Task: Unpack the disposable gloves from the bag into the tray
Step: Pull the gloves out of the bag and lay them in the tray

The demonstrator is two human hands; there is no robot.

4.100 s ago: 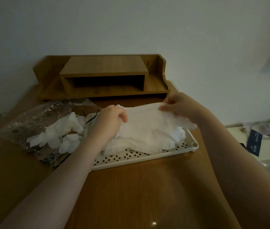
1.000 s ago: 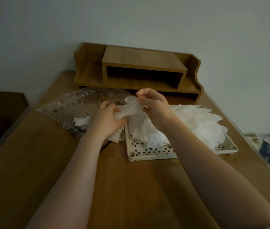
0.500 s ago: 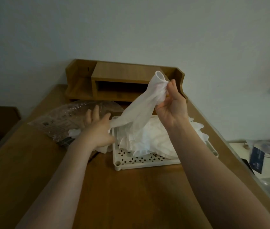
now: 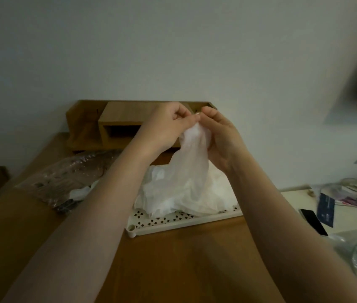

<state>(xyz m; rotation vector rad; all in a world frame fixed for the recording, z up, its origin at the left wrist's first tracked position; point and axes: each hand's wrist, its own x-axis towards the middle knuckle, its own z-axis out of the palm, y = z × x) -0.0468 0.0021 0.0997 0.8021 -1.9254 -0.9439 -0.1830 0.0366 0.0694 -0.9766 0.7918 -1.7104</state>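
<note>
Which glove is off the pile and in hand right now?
The translucent glove hanging above the tray: both the left hand and right hand pinch its top, while the other gloves lie heaped in the tray.

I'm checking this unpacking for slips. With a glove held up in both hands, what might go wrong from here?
The glove pinched by the left hand and right hand may drag the pile off the tray. A few gloves in the bag may get overlooked.
</note>
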